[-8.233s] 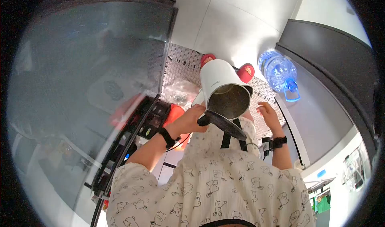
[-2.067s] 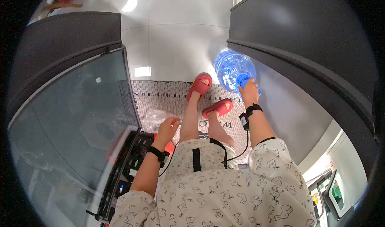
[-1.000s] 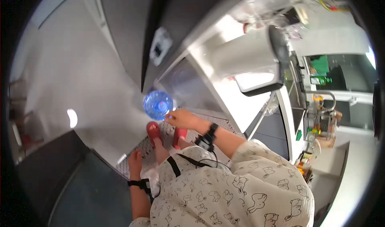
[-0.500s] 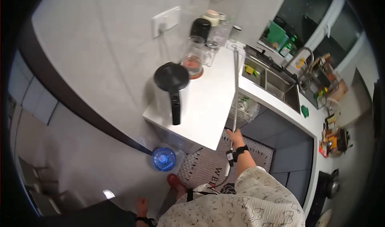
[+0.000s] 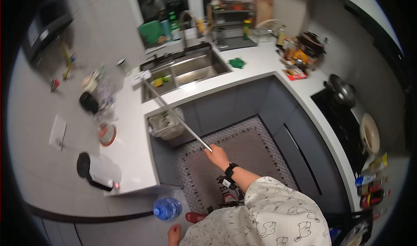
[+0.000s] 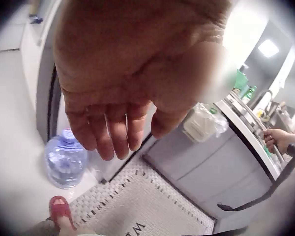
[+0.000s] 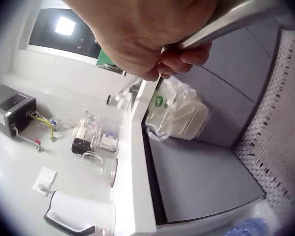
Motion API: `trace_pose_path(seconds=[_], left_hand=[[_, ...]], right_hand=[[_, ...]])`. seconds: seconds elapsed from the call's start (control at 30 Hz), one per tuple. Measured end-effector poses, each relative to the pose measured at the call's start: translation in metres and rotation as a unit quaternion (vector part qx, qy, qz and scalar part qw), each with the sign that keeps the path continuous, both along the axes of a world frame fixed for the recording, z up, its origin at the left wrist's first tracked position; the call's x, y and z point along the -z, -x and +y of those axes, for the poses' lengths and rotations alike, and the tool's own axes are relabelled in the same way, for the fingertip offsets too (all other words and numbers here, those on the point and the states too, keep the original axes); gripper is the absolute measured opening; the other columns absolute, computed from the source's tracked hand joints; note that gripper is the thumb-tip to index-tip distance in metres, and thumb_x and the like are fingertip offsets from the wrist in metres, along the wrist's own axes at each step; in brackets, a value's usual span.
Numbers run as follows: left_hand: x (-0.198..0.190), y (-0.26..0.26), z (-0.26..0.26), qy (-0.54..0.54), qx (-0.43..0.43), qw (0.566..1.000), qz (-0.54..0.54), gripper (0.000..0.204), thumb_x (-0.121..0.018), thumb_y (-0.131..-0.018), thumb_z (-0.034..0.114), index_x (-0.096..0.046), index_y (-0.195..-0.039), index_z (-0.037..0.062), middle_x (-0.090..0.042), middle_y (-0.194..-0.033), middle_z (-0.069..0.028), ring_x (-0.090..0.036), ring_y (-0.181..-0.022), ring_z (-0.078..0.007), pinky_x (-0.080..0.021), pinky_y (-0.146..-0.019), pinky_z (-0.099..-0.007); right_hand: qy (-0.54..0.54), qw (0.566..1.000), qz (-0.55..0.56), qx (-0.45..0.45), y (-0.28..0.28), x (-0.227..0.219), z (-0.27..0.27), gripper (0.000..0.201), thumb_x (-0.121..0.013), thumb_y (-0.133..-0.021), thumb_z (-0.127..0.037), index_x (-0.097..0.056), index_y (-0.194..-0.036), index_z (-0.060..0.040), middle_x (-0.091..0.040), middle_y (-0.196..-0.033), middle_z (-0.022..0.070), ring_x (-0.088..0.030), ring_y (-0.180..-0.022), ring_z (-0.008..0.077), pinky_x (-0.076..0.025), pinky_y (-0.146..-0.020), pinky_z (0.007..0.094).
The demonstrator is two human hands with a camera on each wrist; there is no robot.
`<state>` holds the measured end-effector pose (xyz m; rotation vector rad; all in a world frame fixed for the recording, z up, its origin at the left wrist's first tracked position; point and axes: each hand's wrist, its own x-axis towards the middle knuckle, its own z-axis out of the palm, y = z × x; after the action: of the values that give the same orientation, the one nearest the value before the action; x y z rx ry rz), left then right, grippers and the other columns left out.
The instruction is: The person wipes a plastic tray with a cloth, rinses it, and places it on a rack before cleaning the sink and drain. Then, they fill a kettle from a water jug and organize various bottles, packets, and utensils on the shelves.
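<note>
— You stand in a kitchen corner, on a grey patterned floor mat (image 5: 243, 154), with a white L-shaped desk (image 5: 130, 146) running round you. What sits at the left of it?

— A white electric kettle with a black lid and handle (image 5: 99, 174) lies at the desk's near end, close to the edge. On the floor just below that end stands a large blue clear plastic water bottle (image 5: 167, 208). Your left hand (image 6: 123, 73) hangs low beside you, near the bottle but apart from it; its fingers (image 6: 108, 135) are relaxed and nearly straight, holding nothing.

— And further right?

— A long silver metal bar (image 5: 178, 115) runs along the desk's edge from the steel sink (image 5: 186, 70) towards you. Your right hand (image 5: 217, 156) has it at the near end: the fingers (image 7: 187, 54) are curled tight round the bar. A white plastic bag (image 5: 164, 124) hangs beneath the desk, just beside the bar.

— The far right?

— A black cooktop (image 5: 343, 115) set in the desk, with a metal pan (image 5: 343, 89) on it.
</note>
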<state>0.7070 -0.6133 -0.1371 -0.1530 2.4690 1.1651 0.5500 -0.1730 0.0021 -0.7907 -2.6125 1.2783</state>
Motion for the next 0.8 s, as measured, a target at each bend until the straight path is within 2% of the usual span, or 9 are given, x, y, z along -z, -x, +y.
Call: trace_pose_path(seconds=[0.13, 0.27, 0.33, 0.4, 0.53, 0.6, 0.7, 0.77, 0.8], left_hand=[[-0.074, 0.061, 0.092, 0.005, 0.18, 0.98, 0.089, 0.024, -0.055, -0.085, 0.021, -0.063, -0.095, 0.0006, -0.064, -0.085, -0.0155, -0.061, -0.079, -0.0207, -0.047, -0.072, -0.0332], [-0.121, 0.099, 0.161, 0.015, 0.259, 0.955, 0.143, 0.023, -0.055, -0.086, 0.018, -0.062, -0.099, 0.0016, -0.065, -0.09, -0.0139, -0.061, -0.08, -0.0207, -0.047, -0.074, -0.0313], [-0.157, 0.124, 0.205, -0.06, 0.291, 0.943, 0.147, 0.023, -0.056, -0.086, 0.017, -0.061, -0.103, 0.0022, -0.064, -0.093, -0.0128, -0.061, -0.081, -0.0185, -0.047, -0.075, -0.0289], [-0.195, 0.14, 0.233, -0.069, 0.326, 0.931, 0.148, 0.022, -0.055, -0.086, 0.015, -0.061, -0.103, 0.0027, -0.062, -0.096, -0.0152, -0.061, -0.086, -0.0244, -0.047, -0.076, -0.0304], [-0.205, 0.193, 0.262, -0.216, 0.322, 0.917, 0.097, 0.03, -0.05, -0.09, 0.016, -0.053, -0.116, 0.0018, -0.06, -0.109, -0.0086, -0.056, -0.098, -0.0167, -0.042, -0.084, -0.0272], [-0.233, 0.203, 0.288, -0.29, 0.3, 0.908, 0.043, 0.037, -0.049, -0.092, 0.02, -0.046, -0.123, 0.0017, -0.055, -0.118, -0.0098, -0.054, -0.104, -0.0181, -0.041, -0.087, -0.0277], [-0.249, 0.215, 0.318, -0.312, 0.302, 0.899, 0.063, 0.045, -0.045, -0.094, 0.028, -0.038, -0.131, 0.0035, -0.048, -0.128, -0.0102, -0.05, -0.11, -0.0191, -0.04, -0.089, -0.0287], [-0.255, 0.225, 0.337, -0.415, 0.26, 0.872, 0.022, 0.055, -0.042, -0.094, 0.037, -0.029, -0.137, 0.0056, -0.042, -0.134, -0.0107, -0.046, -0.115, -0.0195, -0.04, -0.091, -0.0301], [-0.257, 0.231, 0.346, -0.414, 0.249, 0.875, 0.031, 0.055, -0.042, -0.094, 0.037, -0.029, -0.137, 0.0056, -0.042, -0.134, -0.0107, -0.046, -0.115, -0.0195, -0.04, -0.091, -0.0301]], right_hand=[[-0.022, 0.999, -0.008, 0.026, -0.076, -0.014, 0.067, 0.031, -0.056, -0.084, -0.032, -0.06, -0.093, -0.0025, -0.061, -0.074, 0.0163, -0.06, -0.067, 0.03, -0.047, -0.062, 0.0399], [-0.026, 0.998, 0.03, 0.05, -0.15, -0.02, 0.097, 0.032, -0.059, -0.082, -0.035, -0.059, -0.084, -0.0036, -0.059, -0.067, 0.0145, -0.059, -0.06, 0.0296, -0.045, -0.055, 0.0389], [-0.028, 0.997, 0.049, 0.061, -0.177, -0.027, 0.102, 0.033, -0.059, -0.082, -0.036, -0.058, -0.08, -0.0032, -0.058, -0.064, 0.015, -0.058, -0.057, 0.03, -0.044, -0.052, 0.0382], [-0.036, 0.995, 0.036, 0.087, -0.201, -0.035, 0.098, 0.036, -0.063, -0.08, -0.037, -0.056, -0.075, -0.0021, -0.054, -0.059, 0.0145, -0.055, -0.052, 0.0288, -0.041, -0.05, 0.0364], [-0.082, 0.982, 0.064, 0.156, -0.231, -0.043, 0.095, 0.037, -0.064, -0.078, -0.035, -0.05, -0.067, -0.0032, -0.051, -0.056, 0.0149, -0.053, -0.051, 0.0324, -0.04, -0.047, 0.038], [-0.099, 0.978, 0.053, 0.173, -0.24, -0.042, 0.095, 0.037, -0.066, -0.076, -0.034, -0.049, -0.065, -0.0034, -0.051, -0.056, 0.0152, -0.053, -0.051, 0.0321, -0.04, -0.047, 0.0381], [-0.139, 0.974, 0.051, 0.173, -0.248, -0.054, 0.096, 0.037, -0.067, -0.074, -0.033, -0.049, -0.064, -0.0034, -0.05, -0.055, 0.0151, -0.053, -0.05, 0.0321, -0.039, -0.047, 0.0383], [-0.165, 0.973, 0.038, 0.155, -0.248, -0.053, 0.104, 0.038, -0.069, -0.072, -0.033, -0.048, -0.061, -0.0034, -0.05, -0.054, 0.015, -0.053, -0.049, 0.0316, -0.039, -0.046, 0.0382], [-0.154, 0.975, 0.054, 0.152, -0.248, -0.053, 0.109, 0.039, -0.07, -0.071, -0.029, -0.045, -0.059, -0.0027, -0.045, -0.051, 0.0133, -0.044, -0.045, 0.0276, -0.036, -0.044, 0.0358]])
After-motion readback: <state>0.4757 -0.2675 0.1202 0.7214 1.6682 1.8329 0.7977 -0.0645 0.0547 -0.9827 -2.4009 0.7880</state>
